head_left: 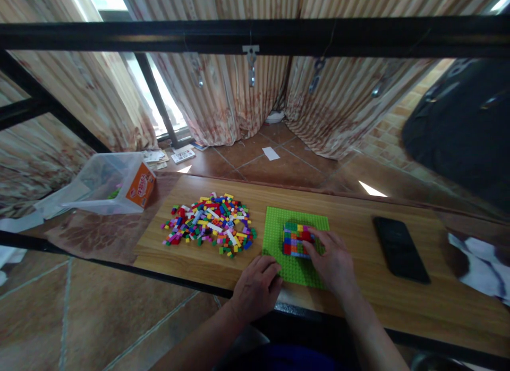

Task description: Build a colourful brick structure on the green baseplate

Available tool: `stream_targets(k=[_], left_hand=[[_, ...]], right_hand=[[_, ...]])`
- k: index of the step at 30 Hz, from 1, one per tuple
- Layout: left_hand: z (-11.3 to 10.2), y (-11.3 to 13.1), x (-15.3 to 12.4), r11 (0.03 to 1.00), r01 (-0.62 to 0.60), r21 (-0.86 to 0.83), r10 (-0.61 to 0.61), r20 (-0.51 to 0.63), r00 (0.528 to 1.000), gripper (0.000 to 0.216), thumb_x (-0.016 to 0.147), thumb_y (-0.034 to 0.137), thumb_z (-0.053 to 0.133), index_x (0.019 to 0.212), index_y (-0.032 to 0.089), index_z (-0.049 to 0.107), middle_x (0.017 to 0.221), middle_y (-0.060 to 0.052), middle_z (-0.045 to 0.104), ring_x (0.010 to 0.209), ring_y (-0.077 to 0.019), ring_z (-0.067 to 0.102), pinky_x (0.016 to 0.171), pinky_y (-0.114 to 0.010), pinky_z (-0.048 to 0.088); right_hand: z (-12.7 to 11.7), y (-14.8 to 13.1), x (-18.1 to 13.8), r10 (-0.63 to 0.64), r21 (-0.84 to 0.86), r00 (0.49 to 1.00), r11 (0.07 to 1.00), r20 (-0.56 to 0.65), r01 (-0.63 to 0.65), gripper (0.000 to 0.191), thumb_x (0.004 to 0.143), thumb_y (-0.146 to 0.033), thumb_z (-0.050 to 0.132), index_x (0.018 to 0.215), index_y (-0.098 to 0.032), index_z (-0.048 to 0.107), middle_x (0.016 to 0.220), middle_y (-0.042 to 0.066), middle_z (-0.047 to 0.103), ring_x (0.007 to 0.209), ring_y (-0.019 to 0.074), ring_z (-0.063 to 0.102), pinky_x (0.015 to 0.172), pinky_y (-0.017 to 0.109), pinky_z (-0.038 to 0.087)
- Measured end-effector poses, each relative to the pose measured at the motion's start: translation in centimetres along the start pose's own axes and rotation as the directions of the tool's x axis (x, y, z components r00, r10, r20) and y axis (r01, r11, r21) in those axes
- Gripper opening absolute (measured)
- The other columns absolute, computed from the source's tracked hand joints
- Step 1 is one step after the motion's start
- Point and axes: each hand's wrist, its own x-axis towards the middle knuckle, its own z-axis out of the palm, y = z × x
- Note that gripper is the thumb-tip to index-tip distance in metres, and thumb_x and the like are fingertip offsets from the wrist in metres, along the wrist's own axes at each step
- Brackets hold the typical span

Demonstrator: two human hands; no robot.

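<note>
A green studded baseplate (297,214) lies on the wooden table, with a rectangular block of many-coloured toy bricks (292,243) built up on its middle. My right hand (332,256) reaches over the plate from the right. Its thumb and forefinger are closed on a red brick (306,236) at the right part of the block. Beside the plate's near left corner rests my left hand (257,286), its fingers curled. What they hold, if anything, is hidden. To the left is a loose pile of small bricks (215,227) in many colours.
A black phone (400,249) lies on the table (362,291) at the right, with crumpled white paper (478,259) beyond it. At the far left a clear plastic box (95,187) with an orange label lies tipped. A black bar (247,37) with hanging clips crosses above the table.
</note>
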Motion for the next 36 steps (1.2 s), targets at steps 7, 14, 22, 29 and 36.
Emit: stream_targets(k=[7,14,22,29,36], left_hand=[[-0.1,0.1,0.0,1.000,0.012,0.010,-0.012,0.015,1.000,0.020,0.086,0.015,0.055,0.105,0.019,0.059,0.105,-0.008,0.062,0.098,-0.0227,0.059,0.090,-0.041,0.053],[-0.1,0.1,0.0,1.000,0.013,0.012,-0.013,-0.004,1.000,0.019,0.085,0.015,0.055,0.103,0.018,0.060,0.105,-0.009,0.063,0.099,-0.0227,0.060,0.090,-0.040,0.054],[-0.1,0.1,0.1,1.000,-0.006,0.020,0.006,-0.025,1.000,0.019,0.084,0.015,0.056,0.103,0.019,0.060,0.102,-0.008,0.063,0.095,-0.0218,0.061,0.087,-0.039,0.054],[0.0,0.1,0.1,1.000,-0.011,0.020,0.012,-0.039,0.999,0.019,0.085,0.015,0.055,0.103,0.019,0.060,0.103,-0.009,0.064,0.097,-0.0225,0.061,0.088,-0.040,0.054],[0.0,0.1,0.1,1.000,-0.003,0.021,0.003,-0.018,1.000,0.019,0.085,0.015,0.056,0.104,0.019,0.060,0.103,-0.008,0.064,0.097,-0.0217,0.061,0.089,-0.039,0.054]], right_hand=[[0.0,1.0,0.4,-0.028,-0.013,0.999,1.000,0.020,0.029,0.031,0.090,-0.044,0.051,0.108,-0.027,0.068,0.103,0.007,0.063,0.096,0.0235,0.058,0.087,0.042,0.049],[-0.1,1.2,0.7,-0.050,0.013,0.997,0.999,0.051,0.050,0.026,0.089,-0.043,0.052,0.102,-0.027,0.068,0.104,0.007,0.062,0.102,0.0258,0.057,0.089,0.044,0.048],[-0.4,2.4,1.0,-0.096,0.020,0.993,0.995,0.069,0.095,0.024,0.088,-0.042,0.051,0.099,-0.024,0.063,0.110,0.008,0.061,0.104,0.0248,0.057,0.093,0.046,0.047],[-1.2,3.5,1.1,-0.056,0.051,0.992,0.997,0.110,0.051,0.025,0.088,-0.042,0.050,0.099,-0.023,0.062,0.107,0.008,0.062,0.102,0.0243,0.058,0.093,0.044,0.047],[-1.0,2.7,1.1,0.007,0.131,0.988,0.991,0.154,-0.028,0.029,0.088,-0.043,0.050,0.102,-0.022,0.064,0.101,0.007,0.067,0.085,0.0212,0.063,0.078,0.038,0.050]])
